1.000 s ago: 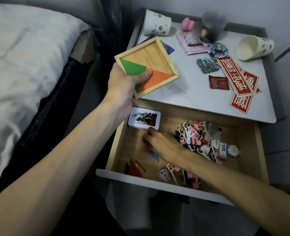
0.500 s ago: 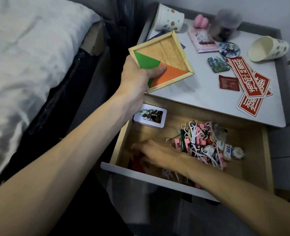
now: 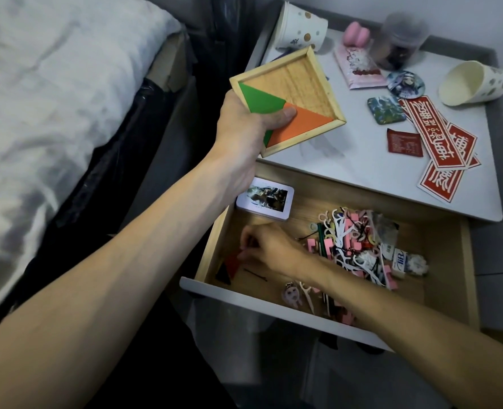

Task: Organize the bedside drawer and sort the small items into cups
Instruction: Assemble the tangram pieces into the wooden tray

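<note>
While the left hand point(image 3: 244, 128) grips the square wooden tray point(image 3: 303, 78) by its near corner, thumb pressed down on top right where the green triangle point(image 3: 259, 97) meets the orange triangle point(image 3: 306, 122), the right hand point(image 3: 269, 249) is down inside the open drawer point(image 3: 212, 246). The rest of that tray is bare wood, and it's held tilted over the near left corner of the nightstand top point(image 3: 347, 160).

Right hand's fingers are curled in tight, tips at a little red piece point(image 3: 232, 263) near the drawer's front left corner. Honestly can't tell if it's actually pinching the piece or just touching it, since the fingers cover the contact. A dark piece point(image 3: 223, 276) sits just beside the red one, and a bobby pin point(image 3: 256, 274) lies just below the hand.

Further right in the drawer there's a messy pile of pink and white clips point(image 3: 353, 246), with the forearm lying across its near edge. A photo card box point(image 3: 266, 199) sits in the back left corner.

Cups are both up on the nightstand: one paper cup point(image 3: 300, 25) at the back left, another cup point(image 3: 474, 84) lying on its side at the right.
</note>
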